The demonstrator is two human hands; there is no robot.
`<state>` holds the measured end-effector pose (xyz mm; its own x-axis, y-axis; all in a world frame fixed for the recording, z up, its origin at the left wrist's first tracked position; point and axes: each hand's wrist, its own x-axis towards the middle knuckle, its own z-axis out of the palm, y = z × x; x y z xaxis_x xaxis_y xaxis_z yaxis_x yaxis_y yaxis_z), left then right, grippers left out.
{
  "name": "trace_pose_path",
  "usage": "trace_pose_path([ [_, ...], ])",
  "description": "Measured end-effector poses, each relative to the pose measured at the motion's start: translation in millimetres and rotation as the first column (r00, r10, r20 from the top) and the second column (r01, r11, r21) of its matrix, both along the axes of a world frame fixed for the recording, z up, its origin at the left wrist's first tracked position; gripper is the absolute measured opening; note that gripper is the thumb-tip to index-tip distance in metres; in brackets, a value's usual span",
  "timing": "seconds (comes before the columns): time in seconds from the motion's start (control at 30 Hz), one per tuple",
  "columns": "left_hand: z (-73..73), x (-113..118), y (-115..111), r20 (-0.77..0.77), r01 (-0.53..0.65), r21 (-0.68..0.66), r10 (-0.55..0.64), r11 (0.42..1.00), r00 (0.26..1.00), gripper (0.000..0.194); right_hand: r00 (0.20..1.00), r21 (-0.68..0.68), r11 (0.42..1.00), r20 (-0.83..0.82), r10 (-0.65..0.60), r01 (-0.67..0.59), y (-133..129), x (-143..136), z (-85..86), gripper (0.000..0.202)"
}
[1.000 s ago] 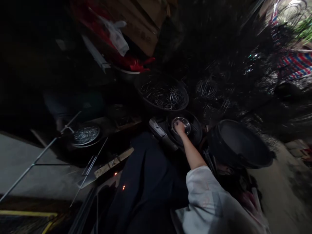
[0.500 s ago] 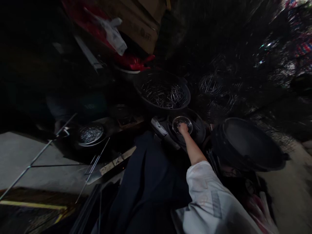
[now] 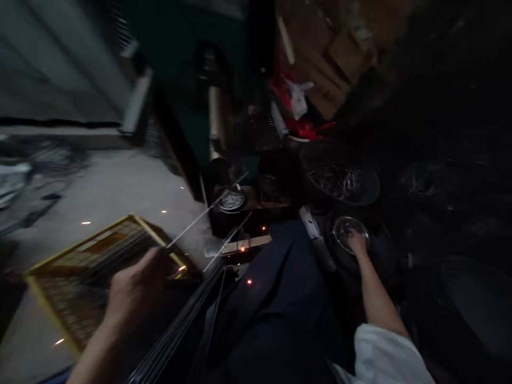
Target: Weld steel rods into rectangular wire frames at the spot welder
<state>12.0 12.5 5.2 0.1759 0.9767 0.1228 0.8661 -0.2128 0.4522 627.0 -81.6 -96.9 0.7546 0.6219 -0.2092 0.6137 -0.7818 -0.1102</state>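
My left hand [image 3: 138, 282] is closed round the near end of a thin metal rod [image 3: 196, 221]. The rod slants up and away from it, its far end by a dark machine, close to a round dish of small shiny metal pieces [image 3: 232, 199]. On the other side, my right hand [image 3: 357, 242] reaches into a round metal bowl [image 3: 339, 220]. Its fingers are blurred and partly hidden inside, so their grip cannot be made out.
Beyond the bowl stands a dark basin [image 3: 374, 197] of metal pieces. A yellow crate [image 3: 78, 256] holding rods is at left, with a bundle of long rods [image 3: 180, 325] nearer my legs. Orange sparks [image 3: 249, 281] fly about. Cardboard [image 3: 324, 80] lies at the back.
The view has swung left, so things appear further right. My left hand has come into view with the rod, and sparks have appeared. My right hand is still in the bowl.
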Motion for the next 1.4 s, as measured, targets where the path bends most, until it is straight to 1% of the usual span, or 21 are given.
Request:
trace_pose_path([
  [0.03,1.4,-6.3,-3.4,0.027,-0.019,0.000,0.019,1.000,0.999,0.016,0.999,0.007,0.999,-0.012,0.042,-0.042,4.1,-4.8,1.3,0.042],
  [0.1,1.8,-8.2,-5.3,0.080,-0.036,0.005,0.035,0.999,0.996,0.013,0.993,0.059,0.992,-0.025,0.113,-0.111,11.3,-17.8,4.0,0.040],
  [0.17,0.5,-2.6,-3.5,0.095,-0.045,0.012,0.043,0.999,0.994,0.012,0.983,0.187,0.968,-0.039,0.181,-0.170,17.7,-35.8,9.5,0.038],
  [0.2,-0.3,0.7,-2.6,0.096,-0.041,0.015,0.039,0.999,0.995,0.011,0.974,0.272,0.941,-0.049,0.222,-0.201,21.3,-46.4,14.2,0.036],
  [0.27,-1.0,5.3,-1.4,0.087,-0.038,0.031,0.035,0.999,0.996,0.012,0.940,0.438,0.858,-0.074,0.333,-0.269,30.3,-70.9,28.3,0.033],
  [0.33,-0.7,6.8,-1.6,0.059,-0.044,0.059,0.040,0.997,0.997,0.016,0.889,0.547,0.766,-0.081,0.450,-0.338,42.7,-101.3,47.7,0.031],
  [0.4,0.0,6.7,-2.9,0.014,-0.053,0.091,0.052,0.994,0.999,0.020,0.842,0.645,0.669,-0.073,0.535,-0.369,57.9,-140.2,67.2,0.029],
  [0.43,0.1,7.0,-4.0,-0.013,-0.057,0.106,0.059,0.993,0.998,0.022,0.830,0.706,0.618,-0.078,0.552,-0.345,66.0,-163.6,74.9,0.029],
  [0.47,-0.1,7.8,-5.4,-0.042,-0.058,0.118,0.063,0.991,0.997,0.023,0.810,0.766,0.575,-0.127,0.572,-0.286,74.1,-189.6,80.2,0.028],
  [0.5,-0.6,9.4,-6.9,-0.071,-0.055,0.128,0.064,0.990,0.995,0.025,0.764,0.812,0.554,-0.238,0.599,-0.181,81.7,-217.7,82.7,0.026],
  [0.53,-1.5,12.0,-8.4,-0.100,-0.047,0.132,0.060,0.990,0.993,0.025,0.668,0.821,0.568,-0.389,0.634,-0.061,88.5,-247.2,82.5,0.026],
  [0.6,-4.2,20.3,-10.1,-0.153,-0.016,0.129,0.036,0.992,0.988,0.024,0.392,0.733,0.642,-0.672,0.629,0.227,99.2,-305.9,75.8,0.028],
  [0.63,-6.0,25.7,-9.9,-0.177,0.002,0.122,0.020,0.993,0.984,0.023,0.242,0.650,0.694,-0.760,0.604,0.311,103.1,-332.8,70.9,0.029],
  [0.7,-10.3,37.8,-6.5,-0.214,0.027,0.107,-0.003,0.994,0.977,0.022,0.012,0.481,0.747,-0.844,0.537,0.459,109.4,-376.4,62.5,0.032],
  [0.73,-12.7,44.1,-3.5,-0.229,0.033,0.101,-0.009,0.994,0.973,0.022,-0.069,0.403,0.756,-0.860,0.506,0.516,112.4,-392.0,60.3,0.032],
  [0.8,-17.3,55.9,4.0,-0.249,0.035,0.087,-0.012,0.996,0.969,0.022,-0.162,0.284,0.743,-0.870,0.465,0.605,119.2,-410.9,60.7,0.031],
  [0.83,-19.2,61.2,8.1,-0.255,0.036,0.080,-0.014,0.996,0.967,0.022,-0.183,0.251,0.733,-0.871,0.455,0.632,122.8,-415.1,63.1,0.029],
  [0.9,-21.6,70.5,15.7,-0.261,0.031,0.067,-0.013,0.997,0.965,0.021,-0.189,0.234,0.713,-0.867,0.460,0.660,129.5,-416.7,70.2,0.025],
  [1.07,-19.5,86.0,31.5,-0.242,0.006,0.061,0.009,0.998,0.970,0.020,-0.119,0.359,0.670,-0.822,0.556,0.650,140.9,-408.3,84.4,0.026],
  [1.23,-15.1,94.0,45.2,-0.215,0.027,0.069,-0.012,0.997,0.977,0.020,-0.064,0.441,0.655,-0.799,0.598,0.614,153.9,-400.0,85.3,0.030],
  [1.4,-16.7,97.4,56.6,-0.183,0.052,0.094,-0.034,0.994,0.983,0.022,-0.029,0.488,0.658,-0.790,0.612,0.574,166.9,-391.2,83.6,0.035],
])
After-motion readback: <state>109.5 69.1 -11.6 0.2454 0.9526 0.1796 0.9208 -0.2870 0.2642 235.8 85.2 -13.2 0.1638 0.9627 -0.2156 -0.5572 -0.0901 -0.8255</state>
